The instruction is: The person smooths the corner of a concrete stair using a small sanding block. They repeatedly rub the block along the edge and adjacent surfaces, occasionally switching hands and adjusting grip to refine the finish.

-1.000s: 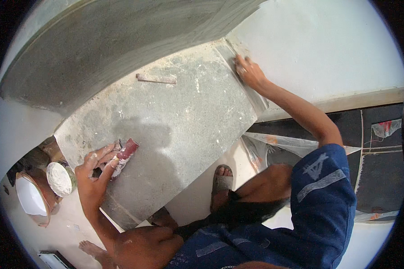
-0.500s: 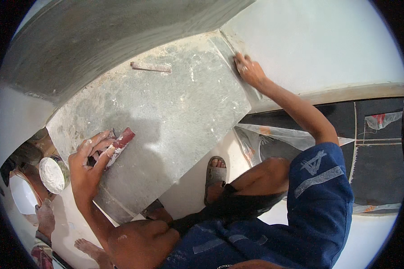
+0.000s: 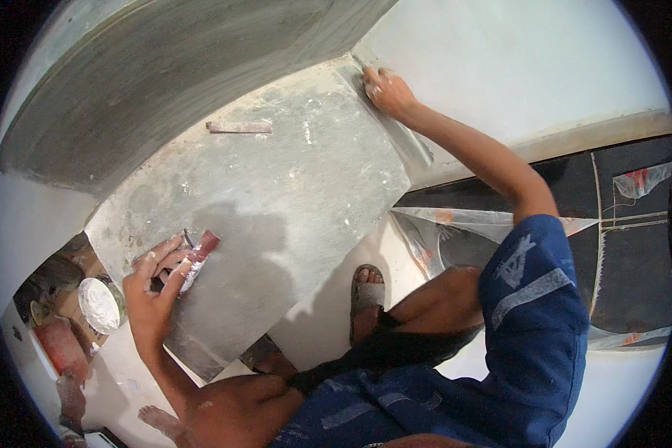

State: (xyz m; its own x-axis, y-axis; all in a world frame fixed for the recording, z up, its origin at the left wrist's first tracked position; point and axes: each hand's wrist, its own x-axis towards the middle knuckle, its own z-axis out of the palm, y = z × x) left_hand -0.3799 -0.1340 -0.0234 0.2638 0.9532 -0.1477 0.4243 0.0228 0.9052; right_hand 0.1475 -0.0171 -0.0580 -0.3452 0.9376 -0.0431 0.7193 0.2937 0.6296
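My left hand, dusted with white, grips a small maroon strip, probably abrasive paper, with white powder and a dark piece at the fingers, over the grey stone slab. My right hand reaches to the narrow ledge along the foot of the pale right wall, its fingers bent against the corner; what is under them, if anything, is hidden. A flat dusty maroon-edged strip lies near the back of the slab.
A curved grey wall bounds the slab behind. At lower left are a tub of white powder, a red container and another person's hand and bare foot. Black panels with torn plastic sheeting are at right.
My right hand has moved up and left along the corner, partly with the shifting view. At lower left another person's hand has appeared and the white basin has mostly left view, exposing the red container.
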